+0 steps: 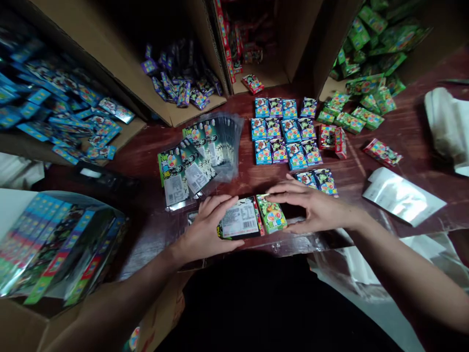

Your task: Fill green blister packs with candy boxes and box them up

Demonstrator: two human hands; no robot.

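My left hand [208, 230] grips the black printed pack [240, 220], fingers curled over its left edge to steady it. My right hand [311, 208] lies flat, fingers loosely open, against the green box [271, 215] beside it, near the desk [414, 132] edge.

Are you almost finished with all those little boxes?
Some filled packs lie in the carton at left. The left hand holds a printed sleeve; the right hand rests by a green box. Laid-out boxes and full cartons remain.
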